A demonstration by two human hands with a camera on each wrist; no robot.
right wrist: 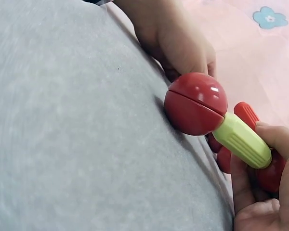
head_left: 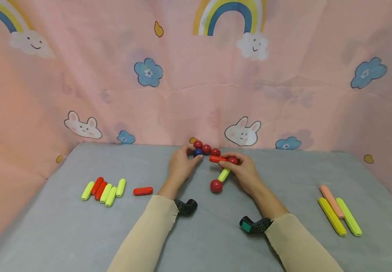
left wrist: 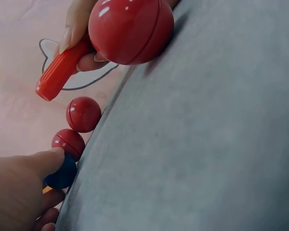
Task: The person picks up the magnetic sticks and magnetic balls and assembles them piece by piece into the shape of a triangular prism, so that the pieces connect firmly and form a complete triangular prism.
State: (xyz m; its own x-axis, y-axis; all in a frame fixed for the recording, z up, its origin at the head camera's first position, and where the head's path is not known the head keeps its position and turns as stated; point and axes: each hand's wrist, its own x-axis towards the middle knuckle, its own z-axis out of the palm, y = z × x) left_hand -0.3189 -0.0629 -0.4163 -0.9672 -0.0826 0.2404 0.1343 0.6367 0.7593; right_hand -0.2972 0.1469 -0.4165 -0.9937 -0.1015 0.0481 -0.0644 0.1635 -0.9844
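My left hand [head_left: 181,163] pinches a blue ball [head_left: 198,152] between thumb and fingers at the far side of the table. Several loose red balls [head_left: 206,149] lie close around it. My right hand [head_left: 244,172] grips a joined toy piece at one red ball [head_left: 233,161]. From that ball a red rod [head_left: 217,159] points left toward the loose balls. A yellow-green rod [right wrist: 243,140] runs from it toward me and ends in another red ball [right wrist: 196,104]. In the left wrist view, the free end of the red rod [left wrist: 58,77] shows nothing attached.
Several short yellow-green and red rods [head_left: 105,192] lie at the left, with one red rod [head_left: 143,191] apart from them. At the right are longer rods, orange [head_left: 332,201], yellow [head_left: 332,217] and yellow-green [head_left: 349,217]. A pink patterned cloth [head_left: 189,98] hangs behind the grey table [head_left: 216,234].
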